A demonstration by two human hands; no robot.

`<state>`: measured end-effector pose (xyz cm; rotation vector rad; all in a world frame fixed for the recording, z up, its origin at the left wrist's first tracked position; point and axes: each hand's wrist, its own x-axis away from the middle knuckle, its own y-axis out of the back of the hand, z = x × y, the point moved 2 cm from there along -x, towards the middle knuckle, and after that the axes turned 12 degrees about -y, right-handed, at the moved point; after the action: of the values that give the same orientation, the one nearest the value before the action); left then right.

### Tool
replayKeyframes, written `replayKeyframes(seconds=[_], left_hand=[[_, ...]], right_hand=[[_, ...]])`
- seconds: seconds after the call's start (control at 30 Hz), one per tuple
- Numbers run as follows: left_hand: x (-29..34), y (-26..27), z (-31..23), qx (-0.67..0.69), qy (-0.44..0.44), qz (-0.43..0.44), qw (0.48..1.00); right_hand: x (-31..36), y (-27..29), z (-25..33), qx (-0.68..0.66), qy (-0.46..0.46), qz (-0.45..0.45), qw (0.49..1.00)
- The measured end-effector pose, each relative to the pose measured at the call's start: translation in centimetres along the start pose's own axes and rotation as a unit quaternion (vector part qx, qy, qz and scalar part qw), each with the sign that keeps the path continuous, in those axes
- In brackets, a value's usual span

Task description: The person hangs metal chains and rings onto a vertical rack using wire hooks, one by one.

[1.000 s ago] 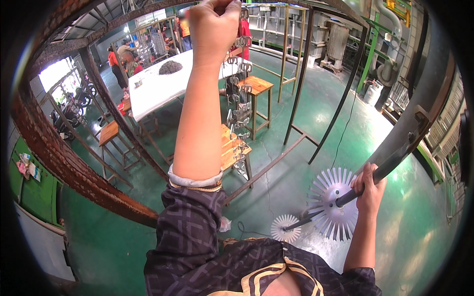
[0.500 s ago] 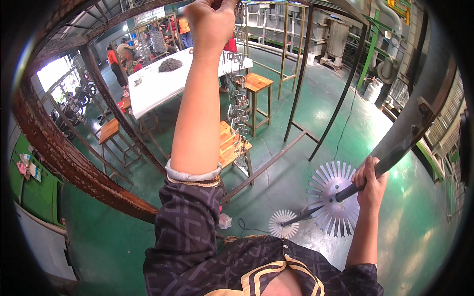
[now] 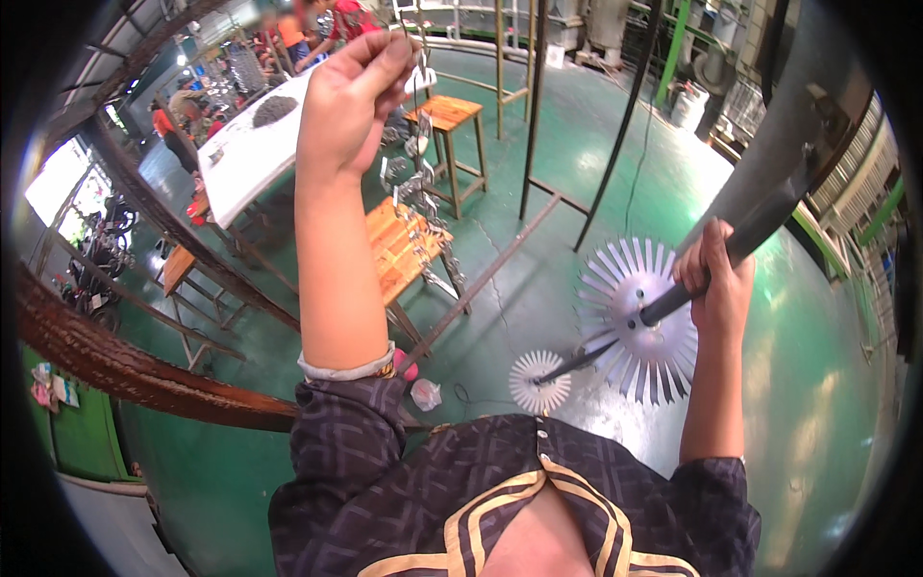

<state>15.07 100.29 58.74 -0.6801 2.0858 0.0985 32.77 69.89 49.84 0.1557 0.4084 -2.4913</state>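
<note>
My left hand (image 3: 344, 113) is raised at the upper middle. Its thumb and fingers are pinched together against a hanging strand of small shiny metal pieces (image 3: 413, 231). Whatever lies between the fingertips is too small to make out. The strand runs on above the hand and dangles below it. At the right, my right hand (image 3: 716, 279) wraps round a dark round pole (image 3: 663, 306). A large silver disc with a slotted rim (image 3: 630, 300) is fixed round that pole. A smaller, similar disc (image 3: 539, 383) appears lower, on a thin dark rod.
Wooden-topped stools (image 3: 448, 112) stand past the strand. A white table (image 3: 240, 168) bearing a dark heap (image 3: 275, 112) is at the far left, with people around it. Rusty frame bars (image 3: 144, 370) cross the left side. A gas cylinder (image 3: 689, 106) stands far right on the green floor.
My left hand has come down along the strand, so its pinched fingers now show. The whole view has tilted and shifted. My right hand keeps its hold on the pole.
</note>
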Motion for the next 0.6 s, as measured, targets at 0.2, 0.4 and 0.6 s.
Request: replayKeyframes(seconds=[0.2,0.4,0.6], left_hand=[[9.2,-1.6,4.9,0.042,0.125,0.096,0.987],[16.0,-4.4,7.7,0.090,0.203,0.200,0.954],[18.7,-6.4,9.7,0.157,0.240,0.281,0.916]], right_hand=[[0.0,-0.2,0.4,0.004,0.010,0.036,0.999],[0.1,-0.2,0.5,0.008,0.010,0.052,0.999],[-0.2,-0.7,0.4,0.021,0.002,0.063,0.998]])
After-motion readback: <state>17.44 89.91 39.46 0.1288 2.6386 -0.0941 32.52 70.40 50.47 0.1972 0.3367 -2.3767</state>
